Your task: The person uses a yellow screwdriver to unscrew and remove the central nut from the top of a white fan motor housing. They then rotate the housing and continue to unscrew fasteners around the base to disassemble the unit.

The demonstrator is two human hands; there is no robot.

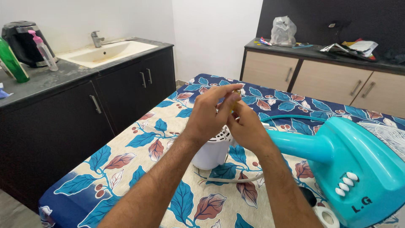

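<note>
Two hands are seen: the left hand (207,115) and the right hand (246,126), raised together over the bed (139,147). One small yellowish piece (236,93) is pinched between their fingertips. One turquoise fan (358,164) is counted, with one white motor housing (213,150) and one white cord (236,179); four white buttons (346,184) are counted on its base. One leaf-print sheet (274,101) is spread on the bed. Two desks are counted: a dark desk (63,76) and a beige desk (320,52). On the dark desk, one sink (103,52), one tap (97,39), one kettle (19,40), one green bottle (12,63) and one pump bottle (44,50) are counted. One plastic bag (283,30) is counted on the beige desk.
</note>
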